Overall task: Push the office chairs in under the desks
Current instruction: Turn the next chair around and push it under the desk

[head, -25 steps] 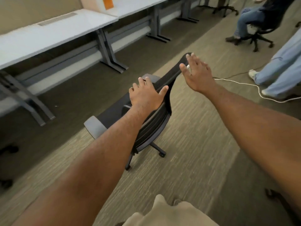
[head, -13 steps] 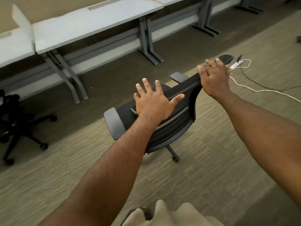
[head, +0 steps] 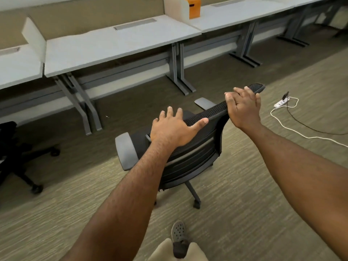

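Observation:
A black mesh office chair with grey armrests stands on the carpet in front of me, its back towards me and its seat facing the row of white desks. My left hand lies on the left part of the backrest's top rim, fingers spread, thumb along the rim. My right hand is curled over the right end of the same rim. A gap of dark floor separates the chair from the desk edge.
Grey desk legs stand ahead on both sides of the chair. A second black chair sits at the left edge. A power strip with a white cable lies on the floor at right. An orange box sits on a desk.
The chair has swung round and rolled nearer the desks. My right hand went from open beside the rim to curled over it. My left hand's fingers have spread.

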